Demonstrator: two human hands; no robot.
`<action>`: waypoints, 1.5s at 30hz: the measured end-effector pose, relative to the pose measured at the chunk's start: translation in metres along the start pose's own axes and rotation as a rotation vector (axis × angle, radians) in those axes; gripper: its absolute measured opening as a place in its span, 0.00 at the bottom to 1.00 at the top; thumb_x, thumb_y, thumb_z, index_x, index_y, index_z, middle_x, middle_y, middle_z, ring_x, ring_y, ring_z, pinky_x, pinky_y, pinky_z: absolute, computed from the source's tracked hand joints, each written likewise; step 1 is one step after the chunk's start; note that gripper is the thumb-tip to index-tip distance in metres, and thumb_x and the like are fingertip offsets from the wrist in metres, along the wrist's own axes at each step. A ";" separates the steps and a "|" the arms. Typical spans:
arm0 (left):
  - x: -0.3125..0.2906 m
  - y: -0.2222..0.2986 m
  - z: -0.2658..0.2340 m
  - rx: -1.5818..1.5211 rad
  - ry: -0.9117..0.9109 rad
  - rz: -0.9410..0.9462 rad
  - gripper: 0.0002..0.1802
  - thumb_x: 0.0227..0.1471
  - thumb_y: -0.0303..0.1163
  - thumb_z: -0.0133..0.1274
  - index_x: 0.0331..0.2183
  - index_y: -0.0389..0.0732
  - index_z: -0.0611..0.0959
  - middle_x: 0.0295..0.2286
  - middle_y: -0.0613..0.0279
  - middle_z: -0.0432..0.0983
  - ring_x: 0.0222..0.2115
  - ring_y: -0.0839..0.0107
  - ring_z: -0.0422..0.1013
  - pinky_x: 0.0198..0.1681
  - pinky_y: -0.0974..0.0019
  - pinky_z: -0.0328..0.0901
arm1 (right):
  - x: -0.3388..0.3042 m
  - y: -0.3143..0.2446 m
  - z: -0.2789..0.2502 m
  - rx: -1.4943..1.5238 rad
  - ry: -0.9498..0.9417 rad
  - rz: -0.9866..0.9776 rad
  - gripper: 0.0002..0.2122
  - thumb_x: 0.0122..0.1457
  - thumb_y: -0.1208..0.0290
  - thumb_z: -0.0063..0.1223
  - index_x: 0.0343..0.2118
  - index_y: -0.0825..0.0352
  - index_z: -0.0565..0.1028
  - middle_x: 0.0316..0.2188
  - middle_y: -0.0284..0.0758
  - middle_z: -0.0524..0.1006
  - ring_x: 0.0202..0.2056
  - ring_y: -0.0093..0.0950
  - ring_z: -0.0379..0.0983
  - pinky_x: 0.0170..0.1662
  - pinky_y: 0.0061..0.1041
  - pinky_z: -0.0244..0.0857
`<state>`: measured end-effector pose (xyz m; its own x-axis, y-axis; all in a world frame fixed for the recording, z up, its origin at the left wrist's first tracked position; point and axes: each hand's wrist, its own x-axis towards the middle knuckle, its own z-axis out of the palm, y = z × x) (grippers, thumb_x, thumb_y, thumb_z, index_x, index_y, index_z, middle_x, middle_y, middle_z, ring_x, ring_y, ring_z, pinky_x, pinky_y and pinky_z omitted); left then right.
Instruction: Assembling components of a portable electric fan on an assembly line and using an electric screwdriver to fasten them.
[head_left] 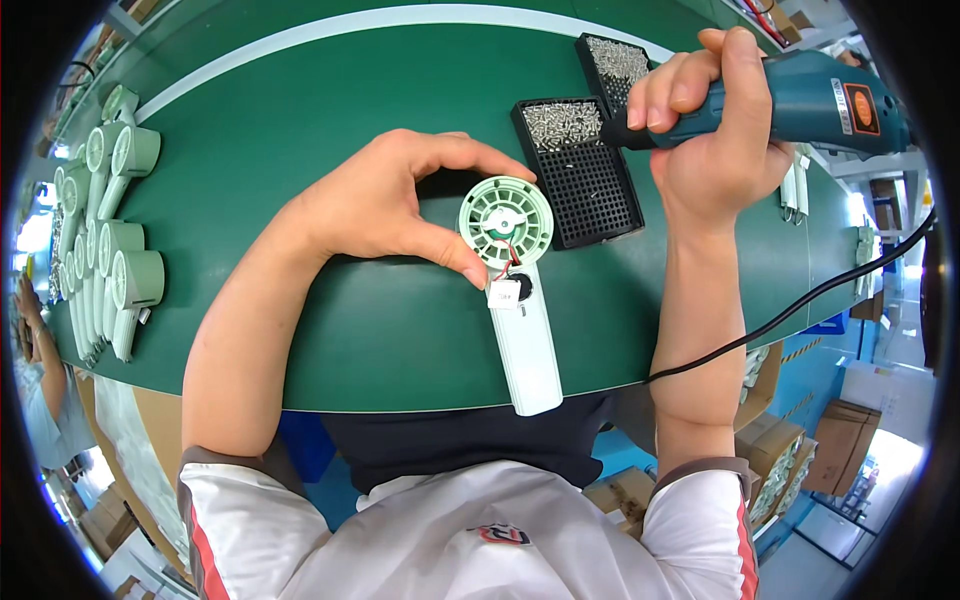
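A pale green handheld fan body (527,350) lies on the table, its round slotted head away from me and its handle reaching over the near edge. Red and dark wires and a small white tag show where head and handle meet. My left hand (400,200) curves around the head, thumb on the near side and fingertips on the far side. Up at the right, my right hand (715,130) is wrapped around a teal electric screwdriver (810,105). Its dark tip points left, over a black screw tray (590,205) holding many small silver screws.
Another black tray of screws (615,62) sits behind the first. Several similar pale green fan parts (135,280) stand grouped at the left. A black cable (800,300) crosses on the right. Cardboard boxes (840,445) are on the floor at right, and another person's arm (45,350) shows far left.
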<state>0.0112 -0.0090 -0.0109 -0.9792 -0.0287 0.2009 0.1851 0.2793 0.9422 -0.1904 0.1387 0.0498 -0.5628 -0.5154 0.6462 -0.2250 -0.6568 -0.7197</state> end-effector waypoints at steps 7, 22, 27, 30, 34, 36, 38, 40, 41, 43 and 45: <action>0.000 0.000 0.001 -0.014 0.000 0.009 0.41 0.33 0.36 0.80 0.52 0.38 0.83 0.45 0.59 0.83 0.47 0.68 0.77 0.56 0.64 0.68 | -0.005 0.005 0.006 -0.024 0.016 0.004 0.11 0.68 0.68 0.51 0.38 0.73 0.76 0.17 0.33 0.69 0.15 0.27 0.65 0.19 0.32 0.63; 0.000 0.002 0.000 0.002 -0.013 -0.020 0.41 0.33 0.37 0.80 0.52 0.37 0.83 0.45 0.58 0.83 0.47 0.67 0.77 0.56 0.64 0.68 | -0.006 0.011 0.011 -0.074 0.038 0.020 0.11 0.68 0.68 0.52 0.37 0.74 0.75 0.17 0.34 0.70 0.15 0.26 0.66 0.19 0.32 0.64; 0.001 0.003 0.000 0.003 -0.018 -0.029 0.43 0.32 0.36 0.80 0.52 0.36 0.83 0.46 0.58 0.82 0.48 0.67 0.76 0.57 0.64 0.67 | -0.003 0.013 0.011 -0.060 0.007 0.014 0.10 0.67 0.70 0.53 0.37 0.75 0.75 0.17 0.34 0.70 0.15 0.26 0.67 0.19 0.31 0.64; 0.000 0.004 -0.001 0.005 -0.016 -0.043 0.43 0.32 0.36 0.80 0.52 0.36 0.83 0.46 0.58 0.82 0.48 0.67 0.76 0.57 0.64 0.67 | -0.003 0.004 0.029 -0.084 0.041 0.110 0.09 0.66 0.72 0.56 0.32 0.74 0.76 0.15 0.34 0.72 0.13 0.25 0.67 0.18 0.28 0.64; -0.001 0.005 0.000 -0.017 -0.014 -0.054 0.42 0.33 0.37 0.80 0.52 0.36 0.83 0.45 0.58 0.84 0.48 0.67 0.77 0.57 0.64 0.67 | -0.004 -0.001 0.041 -0.147 0.092 0.216 0.09 0.67 0.74 0.56 0.30 0.72 0.74 0.15 0.33 0.72 0.12 0.23 0.67 0.17 0.24 0.65; 0.000 0.004 -0.001 -0.012 -0.014 -0.056 0.42 0.33 0.36 0.80 0.52 0.36 0.83 0.45 0.58 0.83 0.48 0.67 0.77 0.58 0.64 0.66 | -0.004 0.000 0.041 -0.156 0.090 0.206 0.09 0.67 0.74 0.56 0.30 0.72 0.74 0.15 0.33 0.72 0.12 0.23 0.67 0.17 0.24 0.65; -0.001 0.006 -0.001 -0.010 -0.012 -0.062 0.41 0.33 0.36 0.80 0.52 0.36 0.83 0.45 0.58 0.83 0.48 0.67 0.77 0.58 0.63 0.66 | -0.004 -0.001 0.039 -0.095 0.091 0.196 0.10 0.67 0.72 0.54 0.30 0.72 0.74 0.15 0.33 0.72 0.12 0.23 0.67 0.17 0.23 0.64; 0.000 0.006 -0.001 -0.013 -0.015 -0.075 0.41 0.33 0.36 0.80 0.52 0.37 0.83 0.45 0.58 0.83 0.49 0.66 0.77 0.59 0.63 0.66 | -0.003 -0.003 0.038 -0.114 0.104 0.188 0.09 0.66 0.73 0.56 0.30 0.72 0.75 0.16 0.35 0.73 0.14 0.25 0.69 0.18 0.26 0.66; 0.000 0.006 -0.001 -0.013 -0.014 -0.074 0.41 0.33 0.36 0.80 0.52 0.37 0.83 0.45 0.58 0.83 0.49 0.66 0.77 0.59 0.63 0.66 | -0.003 -0.004 0.036 -0.134 0.120 0.181 0.08 0.64 0.73 0.58 0.31 0.73 0.76 0.16 0.36 0.74 0.15 0.27 0.71 0.19 0.28 0.67; 0.000 0.006 -0.001 -0.012 -0.012 -0.068 0.41 0.33 0.36 0.80 0.52 0.37 0.83 0.46 0.58 0.83 0.49 0.66 0.76 0.59 0.63 0.66 | 0.001 0.006 0.025 -0.108 0.042 0.101 0.08 0.65 0.73 0.56 0.34 0.74 0.76 0.16 0.36 0.72 0.15 0.27 0.69 0.18 0.30 0.66; 0.000 0.008 -0.001 -0.019 -0.016 -0.076 0.41 0.33 0.36 0.80 0.52 0.37 0.83 0.46 0.57 0.83 0.49 0.66 0.76 0.59 0.62 0.66 | 0.002 0.011 0.018 -0.080 -0.035 0.020 0.08 0.67 0.72 0.54 0.37 0.75 0.76 0.17 0.35 0.71 0.15 0.27 0.67 0.18 0.31 0.64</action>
<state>0.0127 -0.0075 -0.0031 -0.9917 -0.0339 0.1240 0.1112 0.2582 0.9597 -0.1798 0.1201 0.0479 -0.5397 -0.5480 0.6391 -0.2778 -0.6007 -0.7497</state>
